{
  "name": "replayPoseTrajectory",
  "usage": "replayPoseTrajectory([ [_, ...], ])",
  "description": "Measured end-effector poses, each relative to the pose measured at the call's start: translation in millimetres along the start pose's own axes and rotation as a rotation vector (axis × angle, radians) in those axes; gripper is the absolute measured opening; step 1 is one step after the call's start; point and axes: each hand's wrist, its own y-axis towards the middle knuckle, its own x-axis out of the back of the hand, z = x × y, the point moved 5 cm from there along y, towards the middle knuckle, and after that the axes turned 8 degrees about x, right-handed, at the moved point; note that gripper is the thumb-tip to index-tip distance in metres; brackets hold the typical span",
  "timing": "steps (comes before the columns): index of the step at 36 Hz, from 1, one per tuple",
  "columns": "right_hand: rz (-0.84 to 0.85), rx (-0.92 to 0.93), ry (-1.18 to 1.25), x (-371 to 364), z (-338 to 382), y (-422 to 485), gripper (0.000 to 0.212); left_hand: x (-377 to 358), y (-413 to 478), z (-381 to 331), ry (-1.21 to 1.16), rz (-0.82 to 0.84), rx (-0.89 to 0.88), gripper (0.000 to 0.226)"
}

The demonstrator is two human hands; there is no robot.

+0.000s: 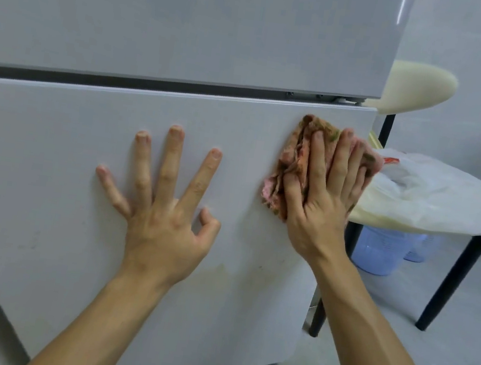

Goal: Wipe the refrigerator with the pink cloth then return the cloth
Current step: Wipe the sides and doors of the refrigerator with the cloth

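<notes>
— From the head view, where is the pink cloth?
— Bunched flat against the lower door of the refrigerator. It sits near that door's upper right corner, just under the dark gap below the upper door.
— Which hand has it?
— The right hand. Its fingers lie straight and close together over the cloth, pointing up, with the palm pressing it to the panel. The thumb lies across the folds on the left side. Cloth shows above the fingertips and along the left of the hand.
— And the left hand?
— Flat on the same door, left of the cloth and apart from it. Its four fingers are spread wide and point up, and the thumb is bent. It holds nothing.
— Anything on the door itself?
— A faint yellowish stain, below and between the two hands.
— Beside the refrigerator?
— A chair with black legs and a cream seat stands just to the right, a white plastic bag lying on the seat. Under it, on the tiled floor, stands a pale blue plastic bin
</notes>
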Motion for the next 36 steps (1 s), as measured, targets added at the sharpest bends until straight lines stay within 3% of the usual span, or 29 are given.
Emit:
replayPoseTrajectory([
  [9,-0.105,-0.053,0.0,-13,-6,-40,0.059,0,0,1,-0.005,0.005,0.0,0.087],
  [16,0.013,-0.099,0.004,-26,-9,-101,0.062,-2,-1,1,0.0,-0.005,0.0,0.088],
  [24,0.032,-0.064,-0.004,-7,0,-31,0.064,-1,-1,1,0.012,0.004,0.001,0.088],
  [29,0.149,0.033,0.066,13,8,41,0.064,-2,-1,1,0.008,0.021,0.0,0.087],
  [36,-0.077,-0.007,0.021,3,-8,18,0.06,-2,-1,2,0.005,0.036,-0.007,0.086],
])
